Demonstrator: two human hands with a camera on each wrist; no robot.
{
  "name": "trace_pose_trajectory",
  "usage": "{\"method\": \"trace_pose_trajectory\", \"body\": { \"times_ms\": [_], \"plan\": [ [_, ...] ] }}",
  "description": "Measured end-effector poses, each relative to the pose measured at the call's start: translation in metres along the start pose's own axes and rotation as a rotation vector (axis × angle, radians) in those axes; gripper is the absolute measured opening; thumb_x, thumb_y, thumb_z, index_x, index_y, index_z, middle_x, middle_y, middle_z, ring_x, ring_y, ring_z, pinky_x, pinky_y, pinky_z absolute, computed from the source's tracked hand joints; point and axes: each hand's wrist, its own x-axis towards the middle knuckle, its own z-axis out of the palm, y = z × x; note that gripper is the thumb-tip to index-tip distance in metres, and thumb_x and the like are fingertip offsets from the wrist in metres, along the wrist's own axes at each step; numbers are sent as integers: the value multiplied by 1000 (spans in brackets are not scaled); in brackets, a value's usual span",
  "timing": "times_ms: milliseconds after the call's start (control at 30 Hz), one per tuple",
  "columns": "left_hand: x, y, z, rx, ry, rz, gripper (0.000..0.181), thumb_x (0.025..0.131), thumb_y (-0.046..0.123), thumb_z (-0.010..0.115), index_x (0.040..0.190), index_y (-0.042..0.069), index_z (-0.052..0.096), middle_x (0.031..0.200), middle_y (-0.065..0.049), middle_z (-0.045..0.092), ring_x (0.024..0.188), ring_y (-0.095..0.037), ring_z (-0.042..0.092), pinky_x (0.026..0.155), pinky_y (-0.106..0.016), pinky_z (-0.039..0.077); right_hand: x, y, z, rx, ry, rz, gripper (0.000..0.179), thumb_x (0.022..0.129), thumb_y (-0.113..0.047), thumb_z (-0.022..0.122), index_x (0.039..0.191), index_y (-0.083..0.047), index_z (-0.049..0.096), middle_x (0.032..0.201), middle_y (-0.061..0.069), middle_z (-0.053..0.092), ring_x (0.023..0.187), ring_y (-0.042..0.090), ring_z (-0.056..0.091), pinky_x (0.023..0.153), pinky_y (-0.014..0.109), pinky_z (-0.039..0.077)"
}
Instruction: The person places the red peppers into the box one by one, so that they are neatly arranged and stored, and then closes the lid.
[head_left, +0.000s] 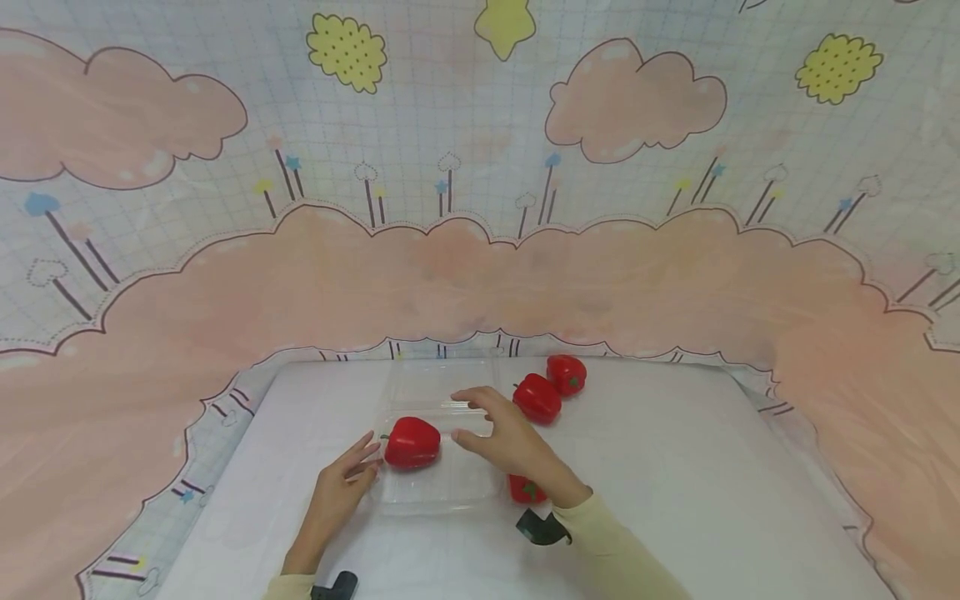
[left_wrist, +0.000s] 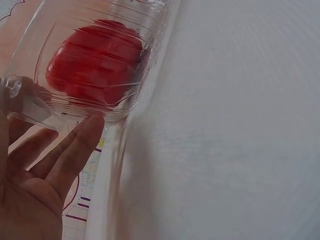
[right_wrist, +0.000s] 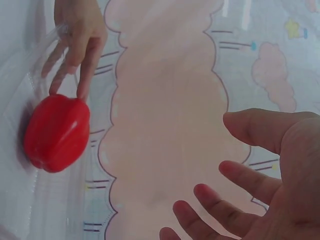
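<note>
A red bell pepper (head_left: 412,443) lies on its side in the left part of a clear plastic clamshell box (head_left: 468,486), its stem toward the left. My left hand (head_left: 343,492) touches the box's left side with fairly straight fingers; in the left wrist view the fingertips (left_wrist: 92,127) meet the clear wall below the pepper (left_wrist: 95,65). Over the right part of the box hovers my right hand (head_left: 513,442), thumb and fingers spread and holding nothing. In the right wrist view, the right hand (right_wrist: 270,185) stands apart from the pepper (right_wrist: 57,132).
Two more red bell peppers (head_left: 537,398) (head_left: 567,375) lie behind and right of the right hand. Another pepper (head_left: 527,490) is partly hidden under the right wrist. The box's clear lid (head_left: 442,383) lies folded back on the white table (head_left: 675,467). A patterned cloth (head_left: 480,283) hangs behind.
</note>
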Motion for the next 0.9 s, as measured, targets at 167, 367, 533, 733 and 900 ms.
{"method": "trace_pose_trajectory", "body": {
  "times_ms": [167, 367, 533, 733, 900],
  "plan": [
    [0, -1, 0, 0, -3, 7, 40, 93, 4, 62, 133, 5, 61, 152, -7, 47, 115, -31, 67, 85, -27, 60, -8, 9, -8, 3, 23, 3, 56, 85, -29, 74, 137, -26, 53, 136, -1, 56, 121, 21, 55, 99, 44, 54],
    [0, 0, 0, 12, -5, 11, 40, 93, 6, 63, 133, 6, 61, 153, -6, 47, 115, -31, 67, 86, -28, 60, -15, 23, -16, -6, 63, 7, 54, 85, -26, 74, 135, -24, 54, 133, -2, 58, 119, 19, 56, 99, 42, 53],
    [-1, 1, 0, 19, -8, 4, 39, 93, 6, 63, 133, 6, 61, 153, -7, 47, 115, -31, 67, 86, -29, 60, -20, 39, -19, -16, 100, 37, 52, 84, -26, 76, 132, -24, 56, 130, -3, 60, 117, 17, 58, 98, 41, 54],
    [-1, 0, 0, 27, -5, 13, 39, 93, 6, 63, 132, 5, 62, 153, -7, 46, 115, -31, 67, 86, -29, 60, -29, 51, -24, 44, 134, 80, 52, 82, -23, 77, 130, -19, 58, 129, 3, 61, 117, 26, 59, 97, 51, 55],
    [-1, -2, 1, 25, 0, 18, 39, 93, 7, 62, 132, 6, 62, 152, -6, 47, 114, -30, 67, 86, -29, 60, -35, 60, -25, 58, 160, 132, 51, 82, -24, 77, 129, -18, 59, 128, 5, 62, 118, 30, 58, 96, 52, 54]
  ]
}}
